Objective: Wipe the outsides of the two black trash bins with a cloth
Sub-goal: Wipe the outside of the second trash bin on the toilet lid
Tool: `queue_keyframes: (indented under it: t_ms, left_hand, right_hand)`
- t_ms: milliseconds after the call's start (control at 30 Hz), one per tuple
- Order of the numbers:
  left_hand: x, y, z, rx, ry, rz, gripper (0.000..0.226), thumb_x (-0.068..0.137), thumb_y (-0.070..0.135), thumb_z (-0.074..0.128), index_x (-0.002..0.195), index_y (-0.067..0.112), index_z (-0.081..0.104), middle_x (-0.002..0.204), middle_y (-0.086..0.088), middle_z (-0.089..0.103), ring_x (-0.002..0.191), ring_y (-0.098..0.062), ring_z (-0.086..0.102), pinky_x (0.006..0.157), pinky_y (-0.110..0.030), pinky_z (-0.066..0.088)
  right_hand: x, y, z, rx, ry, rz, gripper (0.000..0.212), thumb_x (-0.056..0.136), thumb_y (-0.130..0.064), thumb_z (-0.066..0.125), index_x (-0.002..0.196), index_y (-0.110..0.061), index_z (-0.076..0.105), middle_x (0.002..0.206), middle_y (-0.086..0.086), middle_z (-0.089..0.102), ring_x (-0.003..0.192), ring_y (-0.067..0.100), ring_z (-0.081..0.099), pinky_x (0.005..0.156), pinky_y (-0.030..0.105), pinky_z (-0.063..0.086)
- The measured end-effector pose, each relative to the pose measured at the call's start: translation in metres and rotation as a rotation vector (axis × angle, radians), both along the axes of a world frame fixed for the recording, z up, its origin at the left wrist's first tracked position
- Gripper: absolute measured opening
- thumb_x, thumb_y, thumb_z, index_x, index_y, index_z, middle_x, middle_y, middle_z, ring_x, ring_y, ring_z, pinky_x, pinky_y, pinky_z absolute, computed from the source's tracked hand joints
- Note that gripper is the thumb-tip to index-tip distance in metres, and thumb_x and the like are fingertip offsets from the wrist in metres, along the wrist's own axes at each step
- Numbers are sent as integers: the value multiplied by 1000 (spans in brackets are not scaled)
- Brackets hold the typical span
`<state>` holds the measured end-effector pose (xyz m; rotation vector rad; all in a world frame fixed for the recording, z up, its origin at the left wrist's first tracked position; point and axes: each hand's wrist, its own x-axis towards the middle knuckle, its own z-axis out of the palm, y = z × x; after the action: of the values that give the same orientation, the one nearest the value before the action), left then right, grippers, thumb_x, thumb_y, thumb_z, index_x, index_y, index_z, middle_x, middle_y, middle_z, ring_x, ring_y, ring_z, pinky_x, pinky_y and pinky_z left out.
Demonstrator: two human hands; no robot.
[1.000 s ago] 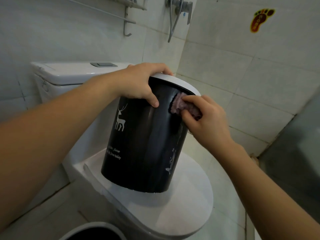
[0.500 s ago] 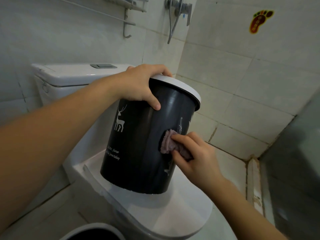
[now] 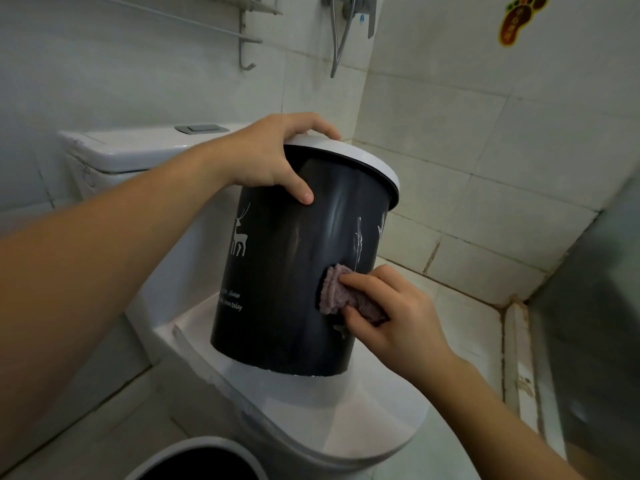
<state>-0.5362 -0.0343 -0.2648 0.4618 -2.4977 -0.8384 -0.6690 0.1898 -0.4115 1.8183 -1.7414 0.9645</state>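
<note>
A black trash bin [image 3: 277, 289] with a white rim and a white deer print stands tilted on the closed toilet lid [image 3: 363, 410]. My left hand [image 3: 273, 157] grips its rim, fingers over the top and thumb on the black wall. My right hand [image 3: 391, 317] holds a folded purple-grey cloth [image 3: 337, 292] and presses it against the bin's lower right side. A second black bin [image 3: 201, 459] with a white rim shows only its top at the bottom edge, on the floor.
The white toilet tank [image 3: 138, 150] sits behind the bin, against the tiled wall. A shower hose and valve [image 3: 346, 22] and a metal rack [image 3: 242, 36] hang above. A tiled corner and a raised curb [image 3: 516, 341] lie to the right.
My right hand has wiped the cloth down the bin's right side, from just under the rim to the lower wall. The left hand has kept its grip on the rim.
</note>
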Motion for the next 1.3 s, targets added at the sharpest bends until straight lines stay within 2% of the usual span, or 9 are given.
queue_keyframes:
  t_ms: [233, 367, 467, 567, 700, 900, 1000, 1133, 1300]
  left_hand:
    - [-6, 16, 8, -207, -89, 85, 71, 58, 29, 91, 115, 42, 51, 117, 8, 57, 109, -20, 56, 94, -43, 49]
    - [-10, 30, 8, -349, -158, 95, 87, 64, 34, 90, 137, 45, 45, 132, 8, 52, 127, -20, 43, 108, -42, 34]
    - [-8, 29, 9, -285, -154, 69, 91, 63, 28, 91, 136, 58, 45, 146, 15, 46, 137, -18, 36, 117, -46, 25]
    - [-7, 19, 6, -174, -108, 26, 90, 57, 23, 92, 123, 65, 50, 140, 22, 50, 133, -16, 44, 114, -45, 34]
    - [-8, 8, 1, -47, -27, 6, 86, 58, 10, 92, 119, 60, 56, 136, 16, 55, 124, -14, 53, 109, -40, 44]
    - [-9, 3, -1, -45, -27, 37, 83, 61, 14, 91, 117, 61, 54, 131, 13, 56, 118, -18, 56, 103, -43, 48]
    - [-7, -1, -1, -34, -36, 41, 82, 63, 15, 91, 120, 60, 53, 130, 14, 56, 117, -17, 56, 103, -42, 48]
    - [-3, -5, -3, -22, -33, 8, 82, 66, 11, 89, 127, 53, 53, 127, 18, 56, 117, -12, 55, 96, -28, 46]
    - [1, -9, -3, -10, -41, 13, 86, 66, 12, 89, 134, 49, 51, 129, 15, 57, 117, -14, 55, 95, -26, 45]
  right_hand:
    - [3, -2, 1, -12, -21, 4, 34, 88, -33, 62, 115, -16, 71, 93, -3, 60, 76, 13, 56, 60, 27, 52]
    - [7, -2, 1, -3, -28, 22, 33, 88, -34, 62, 116, -17, 70, 94, -2, 60, 76, 14, 57, 60, 31, 54]
    - [8, -2, 1, 2, -26, 19, 33, 88, -34, 63, 117, -18, 70, 95, -3, 60, 77, 14, 57, 61, 32, 54]
    - [12, -2, 2, 17, -18, 26, 34, 89, -35, 62, 118, -19, 70, 95, -4, 60, 77, 12, 57, 60, 30, 54]
    - [11, -1, 4, 10, -49, 25, 35, 87, -35, 63, 117, -19, 70, 96, -4, 60, 78, 13, 58, 61, 33, 54]
    - [14, 2, 4, 72, -20, 46, 35, 87, -35, 63, 119, -21, 69, 96, -5, 60, 78, 11, 57, 62, 29, 54]
    - [18, 8, 1, 150, 69, 101, 33, 85, -31, 66, 116, -22, 70, 93, -3, 59, 74, 13, 56, 59, 28, 51]
    - [24, 15, -5, 273, 224, 187, 28, 85, -29, 65, 112, -25, 70, 87, -4, 57, 71, 14, 53, 53, 29, 47]
    - [16, 0, 10, 163, 189, 92, 31, 86, -31, 62, 114, -22, 71, 90, -1, 59, 74, 19, 57, 56, 30, 50]
